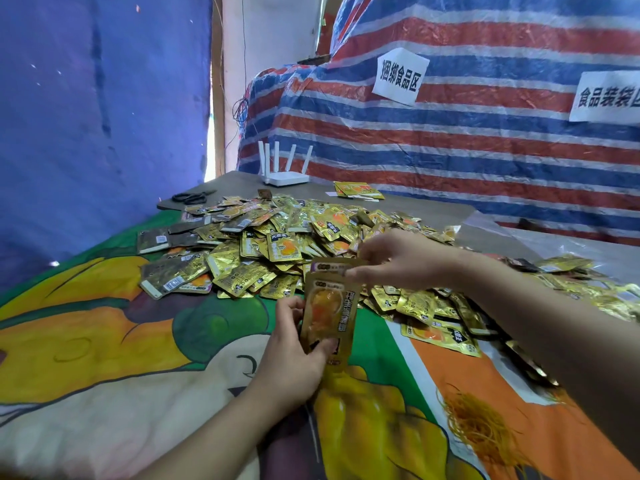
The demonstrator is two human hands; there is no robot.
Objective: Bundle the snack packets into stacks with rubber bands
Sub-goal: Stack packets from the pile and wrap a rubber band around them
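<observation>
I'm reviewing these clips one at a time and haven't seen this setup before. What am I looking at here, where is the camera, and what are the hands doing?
There is no machine: one head-worn camera looks down at a person's bare hands. The left hand grips a small stack of gold snack packets upright, and the right hand pinches the stack's top edge. Behind lies a big loose pile of packets on a colourful cloth. Orange rubber bands lie near right; scissors and a white router sit at the back.

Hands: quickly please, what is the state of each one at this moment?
Left hand: grips the lower end of the stack of gold snack packets.
Right hand: pinches the top packet onto that stack.
</observation>
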